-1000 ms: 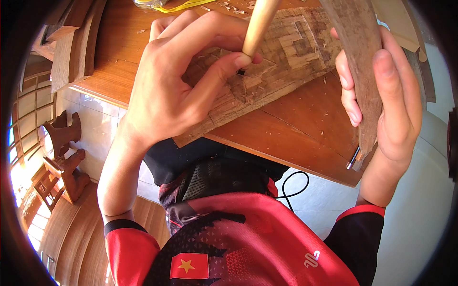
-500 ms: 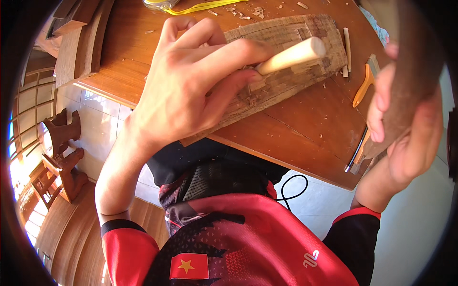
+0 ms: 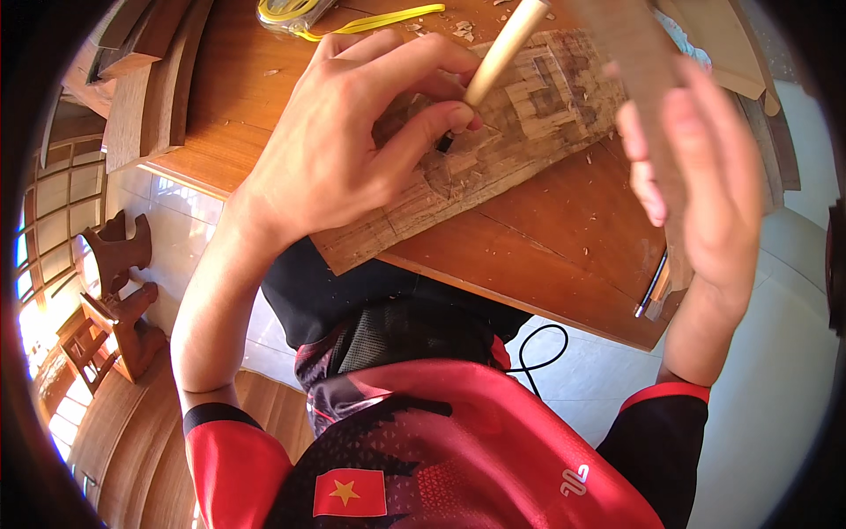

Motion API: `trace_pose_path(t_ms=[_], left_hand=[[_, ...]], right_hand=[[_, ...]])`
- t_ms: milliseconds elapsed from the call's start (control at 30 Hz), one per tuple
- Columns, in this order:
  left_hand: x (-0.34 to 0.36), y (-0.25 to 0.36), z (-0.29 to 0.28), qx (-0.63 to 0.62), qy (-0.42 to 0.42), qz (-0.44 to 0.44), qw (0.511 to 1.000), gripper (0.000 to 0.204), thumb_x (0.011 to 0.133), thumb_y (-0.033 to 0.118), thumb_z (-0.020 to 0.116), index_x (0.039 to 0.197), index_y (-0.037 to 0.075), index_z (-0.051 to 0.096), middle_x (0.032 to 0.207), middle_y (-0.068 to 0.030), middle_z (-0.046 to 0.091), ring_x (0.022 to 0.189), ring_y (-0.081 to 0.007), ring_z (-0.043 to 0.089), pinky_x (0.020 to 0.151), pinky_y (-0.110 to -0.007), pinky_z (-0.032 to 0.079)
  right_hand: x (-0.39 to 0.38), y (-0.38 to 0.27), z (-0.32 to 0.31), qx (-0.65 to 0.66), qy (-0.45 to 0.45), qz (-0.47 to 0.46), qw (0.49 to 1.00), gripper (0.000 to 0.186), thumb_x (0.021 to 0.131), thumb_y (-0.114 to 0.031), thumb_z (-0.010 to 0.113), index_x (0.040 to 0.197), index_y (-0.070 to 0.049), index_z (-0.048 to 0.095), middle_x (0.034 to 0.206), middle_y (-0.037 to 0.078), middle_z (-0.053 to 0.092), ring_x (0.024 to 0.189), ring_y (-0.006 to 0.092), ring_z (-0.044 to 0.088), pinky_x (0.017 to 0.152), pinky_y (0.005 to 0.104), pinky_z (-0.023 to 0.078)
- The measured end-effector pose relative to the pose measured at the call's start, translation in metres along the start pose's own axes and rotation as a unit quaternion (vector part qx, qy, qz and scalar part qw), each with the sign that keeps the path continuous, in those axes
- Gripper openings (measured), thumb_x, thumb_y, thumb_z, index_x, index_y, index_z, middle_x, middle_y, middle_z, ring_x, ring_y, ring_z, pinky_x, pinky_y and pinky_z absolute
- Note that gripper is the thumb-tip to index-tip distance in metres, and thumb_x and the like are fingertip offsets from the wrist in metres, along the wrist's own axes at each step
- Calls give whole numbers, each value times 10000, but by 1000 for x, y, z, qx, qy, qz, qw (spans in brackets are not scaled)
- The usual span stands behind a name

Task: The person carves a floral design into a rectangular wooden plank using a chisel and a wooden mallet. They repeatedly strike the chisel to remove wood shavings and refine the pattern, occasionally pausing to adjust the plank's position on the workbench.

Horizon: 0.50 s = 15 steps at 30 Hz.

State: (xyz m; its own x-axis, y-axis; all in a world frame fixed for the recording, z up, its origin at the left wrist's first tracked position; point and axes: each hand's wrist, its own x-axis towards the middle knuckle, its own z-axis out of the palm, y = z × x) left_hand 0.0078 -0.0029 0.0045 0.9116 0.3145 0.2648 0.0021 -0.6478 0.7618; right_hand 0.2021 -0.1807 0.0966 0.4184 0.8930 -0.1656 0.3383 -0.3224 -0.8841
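My left hand [image 3: 335, 159] is closed round a chisel with a pale round wooden handle [image 3: 504, 60], thumb and fingers pinching its lower part. The handle leans up and to the right; a short dark bit of the blade shows below my thumb, at the board's surface. Under it lies a long brown wooden board [image 3: 551, 106] with shallow recesses cut in its face, its near left end overhanging the table edge. On the right, my right hand [image 3: 718, 189] grips a dark wooden mallet-like bar [image 3: 656, 106], blurred by motion, raised beside the chisel handle.
Wood shavings are scattered over the brown table [image 3: 529, 238]. A yellow strap [image 3: 379, 22] lies at the far edge, and stacked wood pieces [image 3: 163, 97] stand at left. A thin dark rod [image 3: 650, 286] rests near the right corner. A black cable [image 3: 551, 353] loops below the table edge.
My right hand and the wooden bar have swung left toward the chisel. The chisel handle has tipped from pointing right to pointing more upward in the picture, and the board has shifted slightly left.
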Motion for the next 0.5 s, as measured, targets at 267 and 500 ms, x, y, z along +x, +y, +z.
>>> trace_pose_path(t_ms=[267,500], left_hand=[[5,-2,1,-146,-49,-96,983,256,999,13,578,1249,-40,576,964,-115,737,964,-151,703,914,-305,543],[11,-6,3,-122,-59,-72,988,239,1010,43,582,1232,-44,573,916,-88,719,909,-122,671,870,-299,522]], right_hand=[[24,15,-1,15,-28,11,999,551,1101,-444,441,1363,28,547,857,26,529,511,37,422,442,193,346],[27,24,2,34,-45,17,998,539,1106,-445,431,1339,25,558,857,32,524,501,34,426,430,189,353]])
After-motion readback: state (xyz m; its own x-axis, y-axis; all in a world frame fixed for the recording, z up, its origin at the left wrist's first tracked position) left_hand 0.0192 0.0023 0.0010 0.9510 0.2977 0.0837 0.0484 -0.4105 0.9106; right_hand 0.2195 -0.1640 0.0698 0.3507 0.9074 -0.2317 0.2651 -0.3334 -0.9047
